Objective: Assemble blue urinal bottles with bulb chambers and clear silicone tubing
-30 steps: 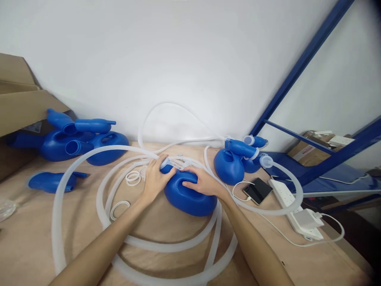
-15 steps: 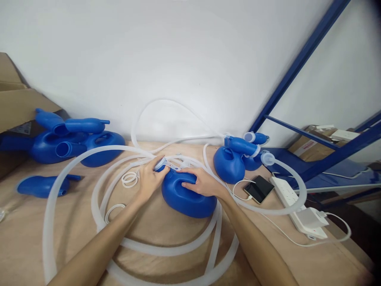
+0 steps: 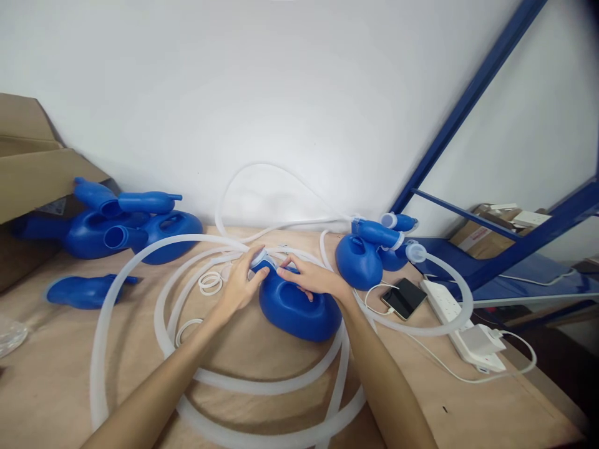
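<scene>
A blue plastic bottle (image 3: 299, 318) with a moulded handle lies in front of me on the table, its neck pointing up and left. Around that neck, just below a white cap (image 3: 262, 257), my left hand (image 3: 243, 280) is closed, with the thumb on the near side. My right hand (image 3: 306, 274) reaches over the handle. Its thumb and forefinger come together at the base of the neck; what lies between them is too small to make out. Behind and around the bottle runs a coiled translucent hose (image 3: 262, 386).
More blue bottles (image 3: 175, 234) and loose blue spouts (image 3: 84, 292) lie at left near a cardboard box (image 3: 42, 181). White rings (image 3: 210, 282) lie inside the coil. At right are a bottle with fitted spouts (image 3: 359, 262), a phone (image 3: 403, 298) and a power strip (image 3: 444, 305).
The cap's strap, stretched between my hands before, no longer shows clearly. My right hand has moved its fingertips closer to the neck and lifted off the handle. The view has shifted slightly.
</scene>
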